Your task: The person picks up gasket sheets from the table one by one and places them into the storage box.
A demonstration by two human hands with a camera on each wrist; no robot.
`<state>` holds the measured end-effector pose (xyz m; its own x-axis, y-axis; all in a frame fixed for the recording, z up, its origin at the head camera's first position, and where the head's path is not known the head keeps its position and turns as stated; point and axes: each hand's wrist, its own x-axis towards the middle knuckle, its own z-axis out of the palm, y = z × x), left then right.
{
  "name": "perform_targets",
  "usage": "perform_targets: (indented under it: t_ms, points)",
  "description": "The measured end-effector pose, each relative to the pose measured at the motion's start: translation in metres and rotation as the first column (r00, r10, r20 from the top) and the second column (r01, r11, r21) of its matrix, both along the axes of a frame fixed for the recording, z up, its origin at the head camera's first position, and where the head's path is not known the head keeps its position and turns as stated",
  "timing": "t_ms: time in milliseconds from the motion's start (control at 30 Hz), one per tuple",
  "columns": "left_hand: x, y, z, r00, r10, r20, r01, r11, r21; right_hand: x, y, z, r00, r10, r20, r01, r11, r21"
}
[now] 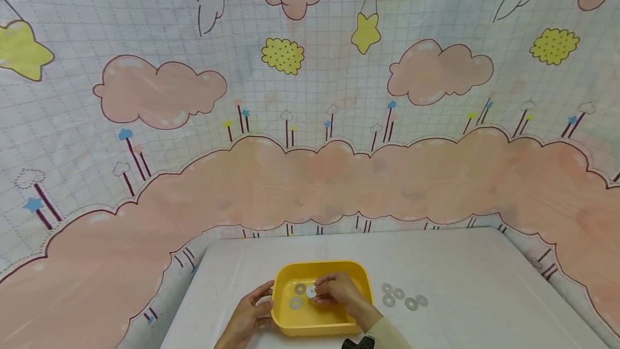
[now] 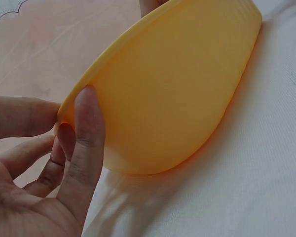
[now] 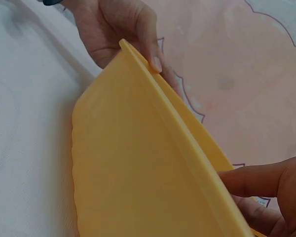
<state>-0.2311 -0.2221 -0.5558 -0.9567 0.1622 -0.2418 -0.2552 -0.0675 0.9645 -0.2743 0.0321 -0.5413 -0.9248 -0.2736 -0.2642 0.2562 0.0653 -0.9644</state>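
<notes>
A yellow plastic tray [image 1: 317,331] with rounded corners sits on the white table. At its left side my left hand [image 1: 246,314] grips the rim; in the left wrist view, that hand's thumb [image 2: 90,123] lies against the outer wall. My right hand [image 1: 339,292] reaches into the tray, its fingertips pinching a pale flat washer [image 1: 311,291]. Two more washers lie on the tray floor left of it, an upper washer [image 1: 296,288] and a lower washer [image 1: 292,304]. The tray wall [image 3: 128,148] hides the right fingertips in the right wrist view.
To the right of the tray, several grey washers [image 1: 389,300] lie loosely grouped on the white table [image 1: 465,268]. A cloth printed with clouds and stars [image 1: 310,176] hangs behind the table. A dark band [image 1: 358,343] shows near the right sleeve.
</notes>
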Motion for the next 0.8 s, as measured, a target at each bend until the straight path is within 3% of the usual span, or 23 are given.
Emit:
perform_targets:
  t_ms: [533,800]
  points:
    - [0.001,0.002,-0.002,1.000,0.001,-0.002,-0.001,1.000,-0.003,0.005,0.004,-0.002,1.000,-0.015,-0.020,0.017,0.992,0.122]
    - [0.006,0.005,0.000,1.000,0.012,-0.014,-0.012,1.000,-0.002,0.013,0.020,0.008,0.998,0.014,-0.059,-0.014,1.000,0.006]
